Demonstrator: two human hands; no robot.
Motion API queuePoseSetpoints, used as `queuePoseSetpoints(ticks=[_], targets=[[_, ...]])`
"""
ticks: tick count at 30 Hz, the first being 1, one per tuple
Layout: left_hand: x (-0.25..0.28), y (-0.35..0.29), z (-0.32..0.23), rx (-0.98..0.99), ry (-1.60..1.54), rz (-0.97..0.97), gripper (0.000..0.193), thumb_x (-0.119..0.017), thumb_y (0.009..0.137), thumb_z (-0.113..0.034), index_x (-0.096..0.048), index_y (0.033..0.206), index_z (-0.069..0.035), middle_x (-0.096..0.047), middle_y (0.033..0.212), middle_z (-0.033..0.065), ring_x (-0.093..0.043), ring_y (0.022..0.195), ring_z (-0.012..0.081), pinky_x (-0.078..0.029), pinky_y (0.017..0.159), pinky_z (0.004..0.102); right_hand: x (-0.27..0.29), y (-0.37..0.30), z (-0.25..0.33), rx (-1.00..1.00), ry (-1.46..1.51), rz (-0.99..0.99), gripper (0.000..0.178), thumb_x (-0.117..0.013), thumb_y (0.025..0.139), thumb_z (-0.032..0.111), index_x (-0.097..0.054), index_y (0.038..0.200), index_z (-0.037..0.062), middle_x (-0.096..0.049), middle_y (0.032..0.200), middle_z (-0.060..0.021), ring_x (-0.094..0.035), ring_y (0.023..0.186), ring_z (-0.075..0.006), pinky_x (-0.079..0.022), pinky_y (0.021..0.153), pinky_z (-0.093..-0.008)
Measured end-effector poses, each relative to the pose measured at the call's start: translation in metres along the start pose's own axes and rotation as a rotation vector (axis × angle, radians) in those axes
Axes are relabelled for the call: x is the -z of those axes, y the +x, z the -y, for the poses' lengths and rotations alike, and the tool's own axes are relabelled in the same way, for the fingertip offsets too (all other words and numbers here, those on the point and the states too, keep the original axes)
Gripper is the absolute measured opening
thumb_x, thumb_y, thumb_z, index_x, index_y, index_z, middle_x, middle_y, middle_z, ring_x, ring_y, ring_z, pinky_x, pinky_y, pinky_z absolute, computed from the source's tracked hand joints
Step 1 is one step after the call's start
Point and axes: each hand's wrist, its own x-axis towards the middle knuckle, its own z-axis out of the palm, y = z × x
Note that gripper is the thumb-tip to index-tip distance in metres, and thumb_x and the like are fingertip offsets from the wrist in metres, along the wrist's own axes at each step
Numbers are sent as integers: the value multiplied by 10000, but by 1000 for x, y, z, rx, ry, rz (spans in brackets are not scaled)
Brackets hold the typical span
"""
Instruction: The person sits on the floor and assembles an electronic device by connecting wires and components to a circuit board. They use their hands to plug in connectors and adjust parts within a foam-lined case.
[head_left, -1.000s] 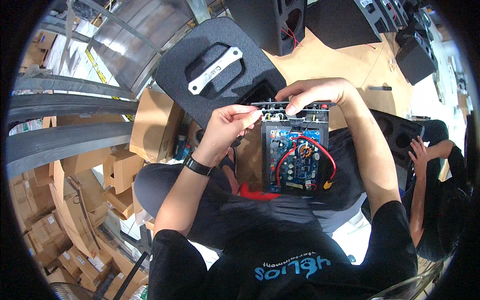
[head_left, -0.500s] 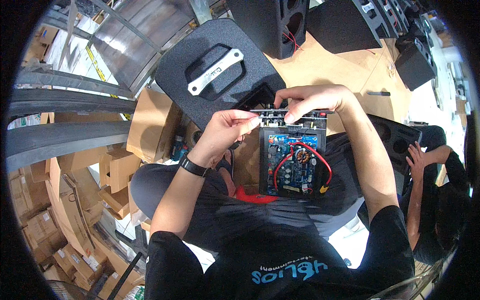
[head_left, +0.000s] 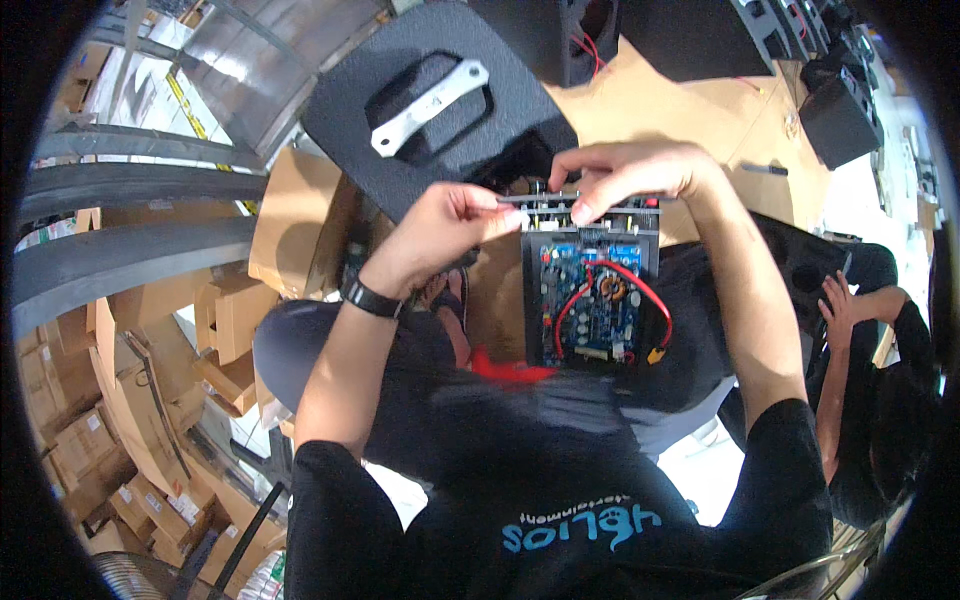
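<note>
An amplifier module [head_left: 632,345] lies in front of me, its blue circuit board [head_left: 572,320] facing up. Red wires [head_left: 655,300] loop over the board to a yellow plug [head_left: 656,355]. My right hand [head_left: 650,172] grips the module's far panel [head_left: 620,212], thumb on the near side and fingers curled over the top. At the panel's left end, my left hand [head_left: 452,225] is closed in a pinch, with fingertips against the edge. Whatever small part sits between those fingertips is too small to make out.
Just beyond stands a black speaker cabinet [head_left: 345,90] with a silver handle [head_left: 430,108]. More black cabinets [head_left: 690,40] and a dark pen-like object [head_left: 765,169] are on the brown floor covering. Cardboard boxes [head_left: 295,220] fill the left. A co-worker's hand [head_left: 838,305] rests at right.
The cabinet and module have shifted slightly upward in the view. Both hands keep nearly the same grip on the panel, the left still pinching at its end.
</note>
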Motion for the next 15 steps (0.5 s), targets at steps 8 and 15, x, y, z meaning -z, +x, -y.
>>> queuePoseSetpoints(ticks=[8,15], targets=[[4,-4,0,-42,116,-51,240,-802,931,-213,-768,1051,-8,-726,935,-22,-611,838,30,-494,764,214,-4,9,-9,-4,65,28,588,-784,836,458,-614,1218,46,-688,975,-47,-634,925,-104,-486,806,-264],[4,-5,-2,-28,74,-66,233,-798,928,-180,-781,1074,1,-751,936,3,-638,843,45,-502,771,224,-6,11,-13,40,66,-17,551,-760,843,543,-713,1118,68,-707,946,-22,-666,891,-99,-509,786,-249]])
